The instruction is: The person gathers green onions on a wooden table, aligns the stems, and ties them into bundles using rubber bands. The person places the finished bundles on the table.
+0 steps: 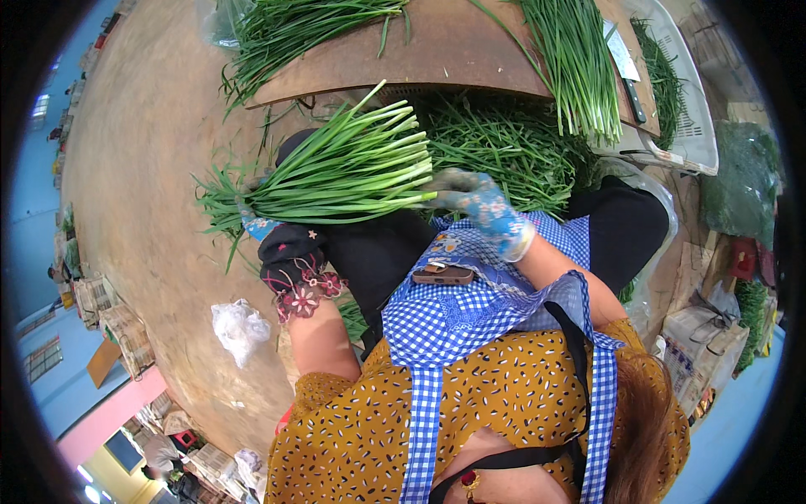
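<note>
My left hand [255,220], in a blue floral glove with a dark embroidered cuff, grips a bunch of garlic chives [352,167] near its leafy end. The bunch lies sideways above my lap, its pale stem ends fanned out to the right. Close to those ends is my right hand [485,208], gloved in the same blue floral cloth. Its dirty fingers are slightly apart at the stem tips; whether they touch is hard to see. Beneath and beyond it spreads a heap of loose green leaves [504,151].
A wooden board [390,57] carries one chive bundle [315,31] at left and another [576,69] at right. Beside the latter lies a knife [630,88]. A white plastic crate [696,120] stands beyond. On the floor is a crumpled plastic bag [239,331]. A phone [442,274] pokes from my apron pocket.
</note>
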`<control>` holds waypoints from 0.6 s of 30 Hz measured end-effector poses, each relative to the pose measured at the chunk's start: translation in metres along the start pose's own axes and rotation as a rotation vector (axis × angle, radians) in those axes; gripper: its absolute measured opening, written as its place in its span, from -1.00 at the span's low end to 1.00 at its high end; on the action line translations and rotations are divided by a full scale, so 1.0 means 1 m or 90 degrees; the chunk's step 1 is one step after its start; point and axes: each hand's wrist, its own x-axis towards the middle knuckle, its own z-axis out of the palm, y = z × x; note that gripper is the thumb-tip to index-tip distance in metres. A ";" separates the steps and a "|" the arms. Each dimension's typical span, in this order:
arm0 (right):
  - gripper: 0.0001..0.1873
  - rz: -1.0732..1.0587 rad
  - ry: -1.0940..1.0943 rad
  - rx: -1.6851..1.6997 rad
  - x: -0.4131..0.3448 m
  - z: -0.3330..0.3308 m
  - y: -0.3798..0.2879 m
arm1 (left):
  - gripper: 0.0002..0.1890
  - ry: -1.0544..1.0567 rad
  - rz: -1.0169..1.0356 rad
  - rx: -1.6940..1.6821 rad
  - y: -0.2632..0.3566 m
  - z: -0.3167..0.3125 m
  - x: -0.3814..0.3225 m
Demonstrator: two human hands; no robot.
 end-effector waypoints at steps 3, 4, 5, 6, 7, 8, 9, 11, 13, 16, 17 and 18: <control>-0.76 0.059 0.195 -0.025 -0.019 -0.051 0.026 | -0.78 -0.006 0.008 -0.011 -0.004 -0.010 0.002; -0.73 0.025 0.303 -0.127 -0.023 -0.076 0.046 | -0.78 -0.004 0.018 -0.009 -0.003 -0.015 0.003; -0.72 0.116 0.289 -0.410 -0.029 -0.105 0.045 | -0.78 0.010 0.032 -0.011 0.001 -0.022 0.004; -0.69 0.265 0.234 -0.734 -0.031 -0.119 0.036 | -0.79 0.021 0.039 -0.011 0.000 -0.019 0.005; -0.64 0.301 0.143 -0.989 -0.028 -0.123 0.032 | -0.79 0.044 0.049 -0.010 0.001 -0.017 0.003; -0.58 0.164 0.224 -0.896 -0.024 -0.115 0.033 | -0.82 0.122 0.073 -0.003 -0.002 -0.013 0.005; -0.51 0.034 0.304 -0.792 -0.016 -0.094 0.025 | -0.82 0.050 0.021 0.019 -0.002 0.001 0.001; -0.43 -0.105 0.252 -0.419 0.011 -0.047 0.004 | -0.83 -0.032 -0.022 0.043 0.000 0.012 -0.001; -0.43 -0.099 0.155 -0.301 0.037 -0.006 -0.010 | -0.85 -0.043 0.002 0.051 0.004 0.007 0.003; -0.76 -0.111 0.113 -0.571 0.055 0.005 0.002 | -0.84 -0.044 -0.032 -0.032 0.007 0.012 -0.004; -0.79 -0.242 0.176 -0.607 0.053 -0.001 0.023 | -0.83 -0.041 -0.020 -0.024 0.008 0.013 -0.006; -0.81 -0.178 0.210 -0.622 0.047 -0.013 0.031 | -0.83 -0.036 -0.012 -0.018 0.008 0.014 -0.008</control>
